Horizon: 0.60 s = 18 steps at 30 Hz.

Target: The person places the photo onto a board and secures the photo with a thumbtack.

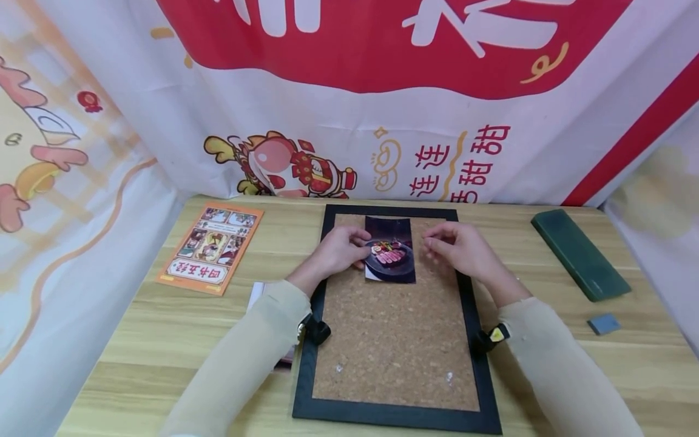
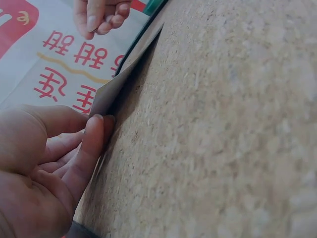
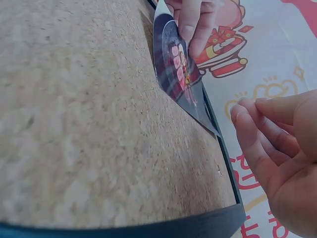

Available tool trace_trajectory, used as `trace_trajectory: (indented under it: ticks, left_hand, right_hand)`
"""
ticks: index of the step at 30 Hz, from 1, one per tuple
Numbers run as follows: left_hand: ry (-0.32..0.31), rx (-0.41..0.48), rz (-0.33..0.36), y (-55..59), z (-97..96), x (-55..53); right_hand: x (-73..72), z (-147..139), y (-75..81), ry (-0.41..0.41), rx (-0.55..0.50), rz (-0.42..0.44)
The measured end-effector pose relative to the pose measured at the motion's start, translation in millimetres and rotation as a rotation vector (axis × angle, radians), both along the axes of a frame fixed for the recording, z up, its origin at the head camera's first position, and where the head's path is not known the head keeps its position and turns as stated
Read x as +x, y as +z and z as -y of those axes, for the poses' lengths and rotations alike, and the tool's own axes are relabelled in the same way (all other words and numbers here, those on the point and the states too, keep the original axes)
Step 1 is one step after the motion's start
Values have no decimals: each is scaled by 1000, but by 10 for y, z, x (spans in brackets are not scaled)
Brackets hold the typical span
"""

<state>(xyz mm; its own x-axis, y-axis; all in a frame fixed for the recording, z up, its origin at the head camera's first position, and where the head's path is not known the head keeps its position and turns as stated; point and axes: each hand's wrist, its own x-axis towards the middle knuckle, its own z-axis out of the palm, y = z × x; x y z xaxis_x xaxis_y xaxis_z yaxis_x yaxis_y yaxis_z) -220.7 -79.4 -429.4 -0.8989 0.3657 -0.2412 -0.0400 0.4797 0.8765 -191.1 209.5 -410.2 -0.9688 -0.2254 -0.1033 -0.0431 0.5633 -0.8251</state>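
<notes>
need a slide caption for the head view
Left hand pinches a food photo at the corkboard's far end, right hand beside it.

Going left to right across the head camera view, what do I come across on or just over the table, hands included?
Orange printed card, left hand, food photo, right hand, long green block.
</notes>
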Motion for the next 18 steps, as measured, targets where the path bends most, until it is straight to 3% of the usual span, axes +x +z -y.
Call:
trace_trajectory:
  ticks: [8,18]
  left_hand:
    - [-24,-129,-104,3,-33,-45]
    - [-41,-143,-103,2,-55,-62]
  right_hand:
    - [-206,148,-24,-8,-17,11]
    - [-503,375,-55,-16,-150,66]
